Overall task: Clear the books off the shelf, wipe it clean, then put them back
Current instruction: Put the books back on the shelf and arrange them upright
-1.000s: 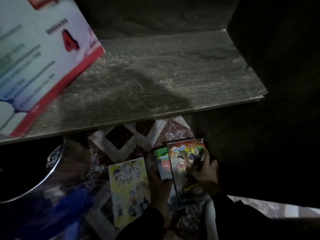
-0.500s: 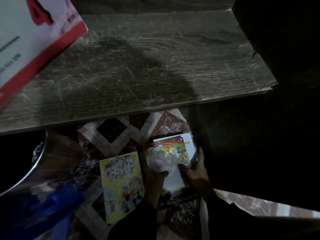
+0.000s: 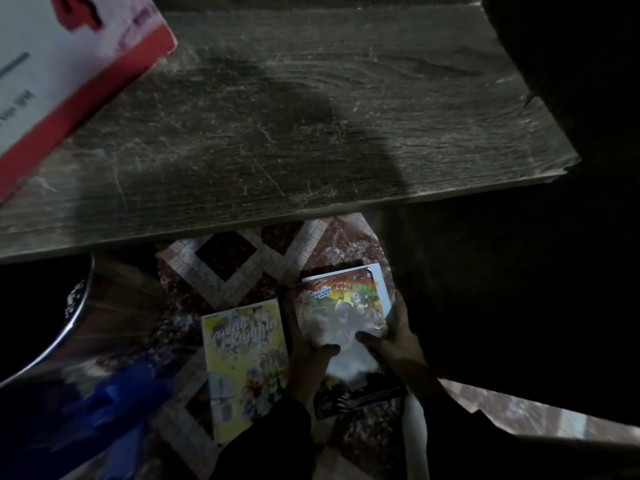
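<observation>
Low over the patterned floor tiles [image 3: 225,258], the left hand [image 3: 306,344] and right hand [image 3: 398,337] are gripping a stack of comic books [image 3: 341,306], now squared up where covers were fanning apart a second ago. A yellow comic [image 3: 242,358] is lying just beside. The wooden shelf [image 3: 311,116] above is likely awaiting their return.

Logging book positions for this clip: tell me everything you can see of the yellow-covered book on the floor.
The yellow-covered book is a glossy paperback, pale yellow-green with a looping title and small cartoon figures; lettering too blurred to read. It lies closed, cover up, flat on the patterned floor tiles below the front edge of the shelf. Nothing grips it. The left hand holds a stack of comics just right of it, and that arm's dark sleeve overlaps its lower right corner.
</observation>
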The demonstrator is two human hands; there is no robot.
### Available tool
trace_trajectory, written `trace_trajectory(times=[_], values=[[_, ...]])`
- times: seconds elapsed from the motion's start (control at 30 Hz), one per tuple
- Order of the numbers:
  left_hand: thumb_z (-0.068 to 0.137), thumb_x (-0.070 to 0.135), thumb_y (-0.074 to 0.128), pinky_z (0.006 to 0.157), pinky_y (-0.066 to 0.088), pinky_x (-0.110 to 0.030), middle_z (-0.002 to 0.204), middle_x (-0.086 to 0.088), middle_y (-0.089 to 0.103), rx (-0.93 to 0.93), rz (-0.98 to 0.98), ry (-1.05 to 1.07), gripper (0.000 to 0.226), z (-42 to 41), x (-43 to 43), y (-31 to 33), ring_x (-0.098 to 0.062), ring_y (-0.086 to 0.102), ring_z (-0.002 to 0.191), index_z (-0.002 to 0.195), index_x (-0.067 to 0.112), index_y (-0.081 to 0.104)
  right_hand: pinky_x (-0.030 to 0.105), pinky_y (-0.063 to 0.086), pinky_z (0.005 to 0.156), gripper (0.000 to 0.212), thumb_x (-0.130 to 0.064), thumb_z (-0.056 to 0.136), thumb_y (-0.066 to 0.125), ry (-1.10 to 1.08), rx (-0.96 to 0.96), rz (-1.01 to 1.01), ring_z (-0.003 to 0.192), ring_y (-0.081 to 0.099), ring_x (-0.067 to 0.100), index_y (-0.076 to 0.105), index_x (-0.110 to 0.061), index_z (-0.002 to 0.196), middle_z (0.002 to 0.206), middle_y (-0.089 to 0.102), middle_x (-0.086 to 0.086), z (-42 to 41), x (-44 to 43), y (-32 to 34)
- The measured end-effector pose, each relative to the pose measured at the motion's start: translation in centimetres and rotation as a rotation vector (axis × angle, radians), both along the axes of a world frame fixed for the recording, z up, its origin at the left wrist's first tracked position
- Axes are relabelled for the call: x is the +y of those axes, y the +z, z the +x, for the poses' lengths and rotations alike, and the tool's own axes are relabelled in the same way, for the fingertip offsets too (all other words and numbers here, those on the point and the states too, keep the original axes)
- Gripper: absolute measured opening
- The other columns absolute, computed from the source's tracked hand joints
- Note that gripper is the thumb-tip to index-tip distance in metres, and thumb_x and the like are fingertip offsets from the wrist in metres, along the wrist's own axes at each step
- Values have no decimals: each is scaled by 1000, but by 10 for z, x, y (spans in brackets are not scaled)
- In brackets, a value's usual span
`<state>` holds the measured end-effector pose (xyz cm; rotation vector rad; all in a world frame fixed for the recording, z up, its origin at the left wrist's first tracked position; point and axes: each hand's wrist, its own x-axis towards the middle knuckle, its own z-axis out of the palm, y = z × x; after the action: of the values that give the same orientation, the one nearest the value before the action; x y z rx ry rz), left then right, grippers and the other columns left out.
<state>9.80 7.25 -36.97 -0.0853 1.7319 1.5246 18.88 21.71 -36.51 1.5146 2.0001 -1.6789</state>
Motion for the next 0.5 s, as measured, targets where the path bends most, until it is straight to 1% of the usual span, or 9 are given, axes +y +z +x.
trace_trajectory(times=[0.07, 0.17, 0.23, 0.3, 0.33, 0.4, 0.43, 0.47, 0.5], values=[[74, 6, 78, 101, 44, -46, 156, 14, 21, -65, -6, -9, 112, -1, -7, 0, -15, 39, 134, 145, 54, 7, 43, 51, 91, 105, -46, 68, 80, 59, -109, 104, 104, 64, 27, 8, -53, 143, 120, 65, 3, -4, -9, 8], [67, 15, 81, 94, 47, -54, 152, 5, 29, -186, -2, -13, 118, -3, -24, 5, -19, 57, 112, 146, 52, 2, 38, 43, 95, 104, -41, 78, 75, 168, -238, 187, 116, 54, 39, 3, -32, 152, 127, 58, 19, -8, -24, 13], [75, 4, 76, 97, 45, -53, 155, 4, 23, -218, 4, 1, 114, -5, -34, 12, -11, 56, 118, 148, 46, 0, 36, 45, 90, 107, -46, 76, 75, 178, -228, 238, 111, 57, 38, 1, -30, 151, 122, 61, 19, -5, -37, 13], [81, -5, 68, 97, 45, -48, 158, 5, 14, -293, 10, 28, 108, -10, -40, 23, -18, 36, 138, 150, 40, -1, 31, 46, 88, 104, -45, 72, 78, 94, -152, 167, 111, 59, 35, 11, -30, 150, 124, 61, 15, -1, -47, 13], [82, -4, 67, 91, 48, -43, 159, 4, 13, -332, 4, 28, 106, -13, -43, 30, -21, 29, 142, 150, 39, -1, 32, 45, 91, 102, -44, 71, 79, 60, -128, 88, 114, 58, 32, 15, -31, 149, 128, 58, 11, 2, -50, 15], [82, 1, 69, 77, 47, -33, 158, 2, 17, -374, -13, 0, 103, -20, -49, 44, -24, 30, 141, 151, 35, 0, 39, 48, 95, 115, -56, 56, 84, 3, -87, -56, 113, 58, 25, 18, -33, 147, 130, 56, 2, 6, -52, 17], [80, 8, 73, 76, 45, -32, 157, 3, 20, -389, -20, -30, 105, -23, -51, 51, -24, 33, 139, 151, 34, 0, 41, 51, 93, 123, -60, 47, 87, -42, -46, -117, 112, 60, 23, 21, -35, 147, 129, 57, -2, 5, -50, 20], [79, 13, 75, 75, 44, -32, 157, 4, 21, -399, -20, -50, 108, -26, -53, 57, -23, 35, 137, 151, 35, -1, 39, 52, 91, 126, -56, 44, 90, -78, 1, -171, 112, 60, 22, 22, -34, 147, 128, 58, -4, 2, -49, 26], [80, 16, 74, 71, 44, -31, 156, 5, 23, -396, -23, -56, 107, -28, -55, 66, -23, 38, 135, 151, 38, -3, 33, 53, 88, 118, -44, 50, 92, -82, 24, -216, 115, 58, 22, 24, -31, 146, 130, 56, -4, -2, -47, 36]])
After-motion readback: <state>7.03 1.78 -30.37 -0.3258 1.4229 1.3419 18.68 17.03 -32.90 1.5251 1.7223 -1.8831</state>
